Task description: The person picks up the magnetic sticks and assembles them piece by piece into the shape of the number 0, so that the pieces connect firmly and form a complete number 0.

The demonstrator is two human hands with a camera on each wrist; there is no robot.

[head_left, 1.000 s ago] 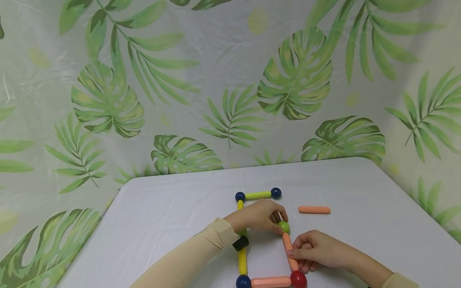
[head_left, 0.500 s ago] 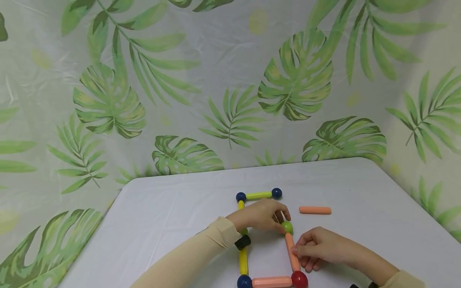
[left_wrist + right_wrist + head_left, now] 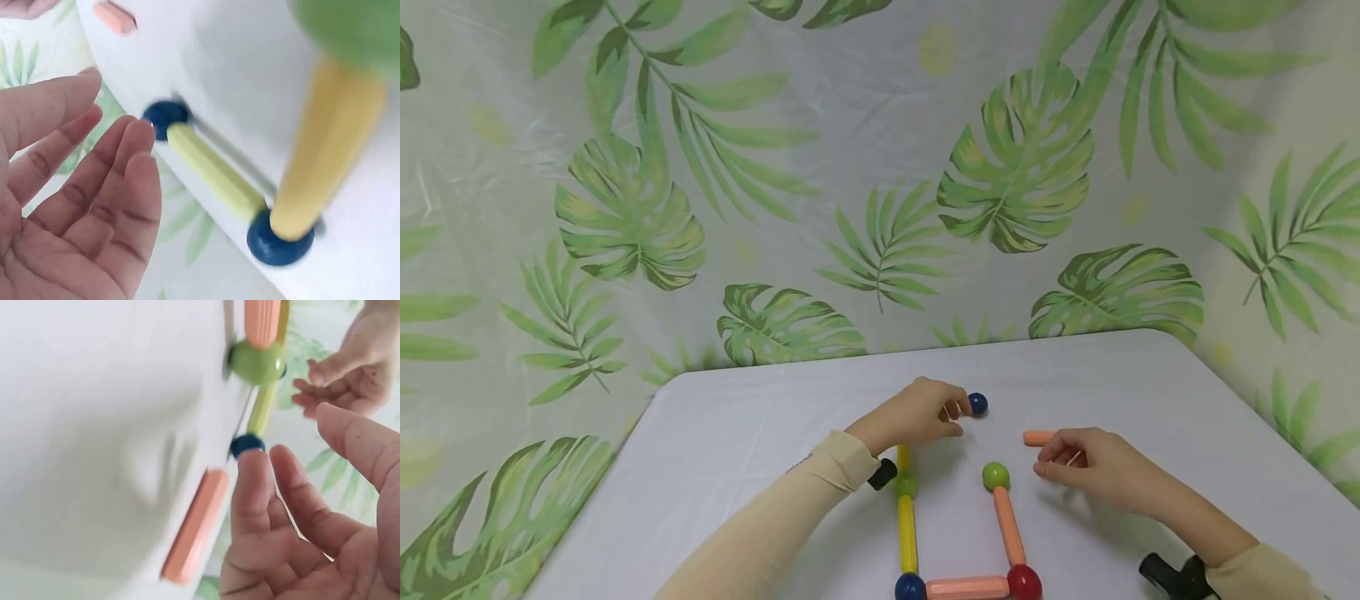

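My left hand (image 3: 919, 412) hovers above the far left part of the frame of building sticks and balls, fingers loosely curved and holding nothing. Its fingertips overlap a dark blue ball (image 3: 977, 404) in the head view. That ball ends a yellow-green stick (image 3: 215, 172), which runs to another dark blue ball (image 3: 280, 240), hidden under my hand in the head view. My right hand (image 3: 1097, 471), also without anything in its grasp, is over the near side of a loose orange stick (image 3: 1037, 437), covering its right part. Between the hands, a green ball (image 3: 996, 476) tops an orange stick (image 3: 1009, 527).
A red ball (image 3: 1024, 582), a near orange stick (image 3: 967, 588) and a blue ball (image 3: 910, 587) form the near side. Up the left side run a yellow stick (image 3: 907, 533) and a second green ball (image 3: 906, 485). White cloth covers the table (image 3: 760, 467); a leaf-print curtain (image 3: 880, 167) hangs behind.
Both hands have let go of the right side: my left left the green ball and moved back and left, my right left the orange stick and rose toward the loose one.
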